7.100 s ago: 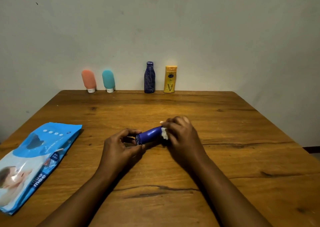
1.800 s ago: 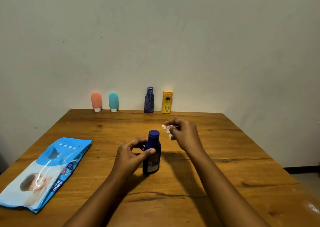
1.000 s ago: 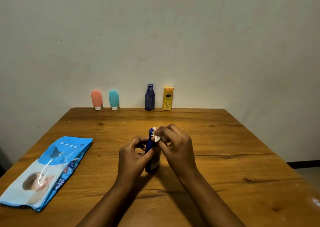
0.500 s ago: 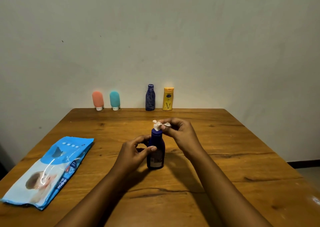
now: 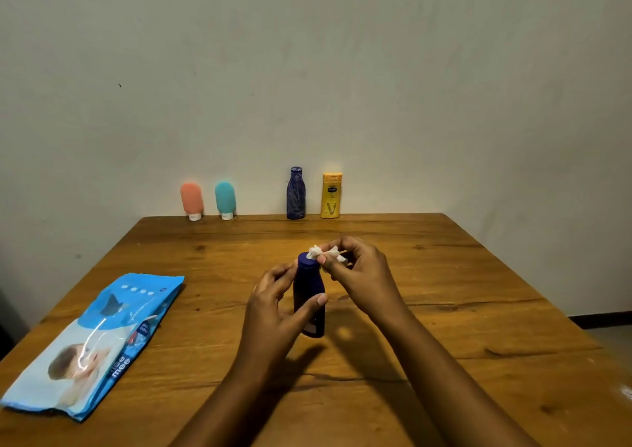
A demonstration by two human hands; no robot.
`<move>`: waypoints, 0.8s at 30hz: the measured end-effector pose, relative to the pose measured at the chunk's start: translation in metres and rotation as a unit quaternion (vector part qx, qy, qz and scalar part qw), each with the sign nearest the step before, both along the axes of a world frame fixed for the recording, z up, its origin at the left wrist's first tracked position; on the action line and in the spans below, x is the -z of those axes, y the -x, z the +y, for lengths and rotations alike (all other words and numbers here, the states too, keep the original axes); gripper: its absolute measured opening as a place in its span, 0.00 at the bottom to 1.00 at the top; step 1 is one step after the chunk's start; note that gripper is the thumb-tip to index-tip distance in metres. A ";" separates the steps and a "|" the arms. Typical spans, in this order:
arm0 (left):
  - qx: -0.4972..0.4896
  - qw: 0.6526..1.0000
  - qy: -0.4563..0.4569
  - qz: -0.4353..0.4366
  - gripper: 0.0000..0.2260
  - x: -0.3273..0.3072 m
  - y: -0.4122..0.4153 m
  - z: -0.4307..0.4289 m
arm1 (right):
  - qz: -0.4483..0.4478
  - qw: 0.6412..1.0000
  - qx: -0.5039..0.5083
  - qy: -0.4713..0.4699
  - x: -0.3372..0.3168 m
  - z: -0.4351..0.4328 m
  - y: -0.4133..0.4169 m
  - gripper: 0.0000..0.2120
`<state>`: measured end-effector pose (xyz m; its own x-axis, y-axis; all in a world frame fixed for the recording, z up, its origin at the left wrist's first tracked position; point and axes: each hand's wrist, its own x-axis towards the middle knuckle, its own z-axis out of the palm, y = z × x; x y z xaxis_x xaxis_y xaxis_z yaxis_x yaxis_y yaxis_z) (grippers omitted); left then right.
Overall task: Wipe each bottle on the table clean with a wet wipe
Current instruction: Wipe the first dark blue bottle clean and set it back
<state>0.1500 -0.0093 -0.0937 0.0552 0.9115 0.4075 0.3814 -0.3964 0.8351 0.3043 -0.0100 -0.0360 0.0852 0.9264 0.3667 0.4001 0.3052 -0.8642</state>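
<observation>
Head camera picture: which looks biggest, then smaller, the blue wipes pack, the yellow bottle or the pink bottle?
1. Blue wipes pack, by far the biggest, though it lies nearest the camera.
2. Yellow bottle.
3. Pink bottle, slightly shorter; both stand at the table's far edge.

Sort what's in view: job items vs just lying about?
Job: dark blue bottle in left hand, wipe in right hand, four bottles by the wall: pink, teal, patterned blue, yellow.
Lying about: wipes pack.
</observation>
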 end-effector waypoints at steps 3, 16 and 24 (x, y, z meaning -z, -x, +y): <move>-0.043 0.999 -0.018 0.024 0.27 0.001 -0.007 0.003 | -0.024 0.999 0.014 -0.037 0.003 -0.007 0.007 0.03; -0.019 0.999 0.041 0.011 0.25 -0.015 0.007 0.012 | 0.084 0.996 -0.019 -0.016 0.012 0.007 0.006 0.05; 0.074 0.993 0.086 0.036 0.23 -0.017 0.014 0.017 | 0.119 0.986 -0.093 0.063 -0.002 0.014 0.003 0.07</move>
<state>0.1359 0.0078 -0.0771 0.2163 0.9470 0.2373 0.3916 -0.3068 0.8675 0.3017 0.0044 -0.0344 -0.0199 0.9713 0.2371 0.1280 0.2377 -0.9629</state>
